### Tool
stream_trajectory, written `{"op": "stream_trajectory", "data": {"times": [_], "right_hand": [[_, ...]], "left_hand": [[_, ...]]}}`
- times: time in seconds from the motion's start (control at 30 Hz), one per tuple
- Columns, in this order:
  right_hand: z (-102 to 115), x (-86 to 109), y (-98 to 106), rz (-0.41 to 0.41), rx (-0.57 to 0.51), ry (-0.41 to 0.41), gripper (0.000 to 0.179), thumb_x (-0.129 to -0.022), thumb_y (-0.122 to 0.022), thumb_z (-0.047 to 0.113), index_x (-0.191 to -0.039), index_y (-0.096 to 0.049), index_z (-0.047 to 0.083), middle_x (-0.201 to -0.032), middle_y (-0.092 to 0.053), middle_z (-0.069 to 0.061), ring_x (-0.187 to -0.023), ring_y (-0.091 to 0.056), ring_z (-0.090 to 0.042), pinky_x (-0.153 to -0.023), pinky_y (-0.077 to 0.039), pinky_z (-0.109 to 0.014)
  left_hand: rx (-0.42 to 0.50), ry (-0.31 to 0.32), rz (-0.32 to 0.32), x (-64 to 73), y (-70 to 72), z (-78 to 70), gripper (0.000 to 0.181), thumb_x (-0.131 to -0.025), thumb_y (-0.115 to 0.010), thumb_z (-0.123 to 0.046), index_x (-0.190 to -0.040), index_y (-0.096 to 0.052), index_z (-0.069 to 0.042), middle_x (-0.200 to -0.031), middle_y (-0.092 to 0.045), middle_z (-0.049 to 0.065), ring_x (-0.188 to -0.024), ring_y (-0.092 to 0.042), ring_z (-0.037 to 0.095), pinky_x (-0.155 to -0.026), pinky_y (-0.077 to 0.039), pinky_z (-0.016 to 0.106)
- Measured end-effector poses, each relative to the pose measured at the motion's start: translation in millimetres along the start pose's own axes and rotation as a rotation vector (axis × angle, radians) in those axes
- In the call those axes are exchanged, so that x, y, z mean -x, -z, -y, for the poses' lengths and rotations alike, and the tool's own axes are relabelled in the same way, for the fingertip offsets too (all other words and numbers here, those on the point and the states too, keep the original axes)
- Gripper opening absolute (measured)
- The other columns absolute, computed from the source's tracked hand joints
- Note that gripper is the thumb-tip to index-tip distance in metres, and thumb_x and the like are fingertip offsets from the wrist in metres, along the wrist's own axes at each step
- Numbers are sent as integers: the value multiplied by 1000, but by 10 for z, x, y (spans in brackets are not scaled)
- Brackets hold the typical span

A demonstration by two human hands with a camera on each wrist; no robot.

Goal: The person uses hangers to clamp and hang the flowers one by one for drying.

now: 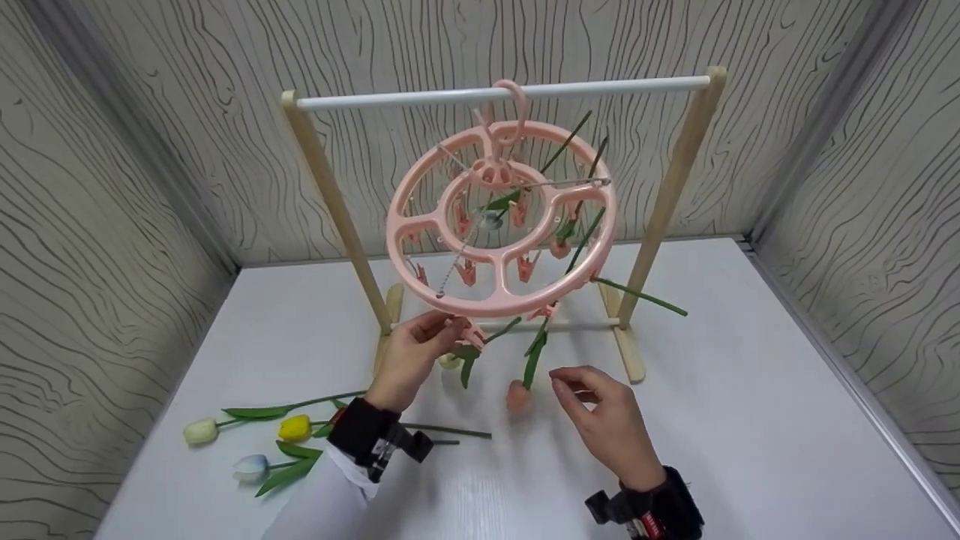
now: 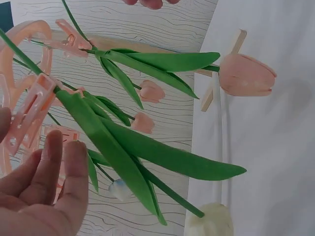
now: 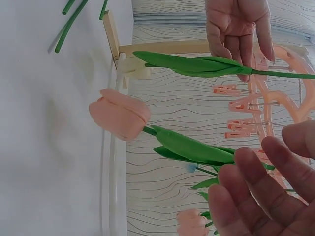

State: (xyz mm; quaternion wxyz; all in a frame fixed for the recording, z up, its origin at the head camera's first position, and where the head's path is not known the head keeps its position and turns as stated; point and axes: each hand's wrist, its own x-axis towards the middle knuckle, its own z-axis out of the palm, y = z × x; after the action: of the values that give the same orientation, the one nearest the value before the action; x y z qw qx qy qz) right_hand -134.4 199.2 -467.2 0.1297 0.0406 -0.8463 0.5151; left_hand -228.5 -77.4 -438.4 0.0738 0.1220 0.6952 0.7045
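Note:
A pink round clip hanger (image 1: 499, 304) hangs by its hook from a white rod. At its near rim my left hand (image 1: 416, 349) has thumb and fingers about a pink clothespin (image 2: 32, 110). That clip bites the stem of a white tulip (image 2: 211, 221), which hangs head down, its green leaves (image 2: 113, 142) spread below the clip. Beside it a pink tulip (image 1: 517, 397) dangles from another clip. My right hand (image 1: 604, 420) hovers just right of this bloom, fingers loosely bent, with nothing held. In the right wrist view its fingertips overlap the pink tulip's leaves (image 3: 192, 145).
A wooden stand (image 1: 679, 195) carries the white rod (image 1: 420, 97). More tulips hang inside the ring, including a blue one (image 1: 491, 220), and stems stick out at the right. On the table (image 1: 750, 420) lie white (image 1: 201, 431), yellow (image 1: 295, 428) and blue (image 1: 251, 469) tulips by my left forearm.

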Motion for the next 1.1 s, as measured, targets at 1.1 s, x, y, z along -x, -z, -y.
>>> {"op": "stream_trajectory", "data": {"times": [1.1], "right_hand": [[-473, 273, 397, -15, 173, -148, 16, -113, -78, 7, -126, -86, 4, -125, -89, -13, -104, -78, -7, -92, -64, -22]], "left_hand": [[-809, 181, -193, 862, 675, 702, 25, -107, -82, -1, -131, -84, 4, -129, -87, 22, -126, -80, 42, -112, -65, 60]]}}
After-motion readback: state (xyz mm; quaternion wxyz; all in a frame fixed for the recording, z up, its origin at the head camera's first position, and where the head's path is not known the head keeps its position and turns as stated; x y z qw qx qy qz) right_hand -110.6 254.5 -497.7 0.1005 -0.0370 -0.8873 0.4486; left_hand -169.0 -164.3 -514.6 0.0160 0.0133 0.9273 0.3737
